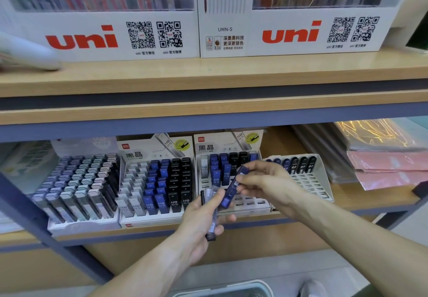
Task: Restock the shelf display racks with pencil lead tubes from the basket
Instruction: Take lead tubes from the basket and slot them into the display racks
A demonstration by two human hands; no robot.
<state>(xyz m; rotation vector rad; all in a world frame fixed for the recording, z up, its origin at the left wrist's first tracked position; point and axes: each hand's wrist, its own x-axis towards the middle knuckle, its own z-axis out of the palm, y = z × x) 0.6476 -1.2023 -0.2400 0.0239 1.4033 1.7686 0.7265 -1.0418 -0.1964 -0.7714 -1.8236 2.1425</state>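
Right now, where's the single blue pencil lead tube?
In the head view, the blue pencil lead tube is pinched in the right hand, lower centre, in front of the half-empty white display rack and just above the left hand.

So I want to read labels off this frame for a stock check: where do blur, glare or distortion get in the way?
Head view: the wide lens bows the shelf edge; a white object at upper left is smeared; glare streaks the plastic sleeves; the blue lead tube in the right hand is motion-blurred.
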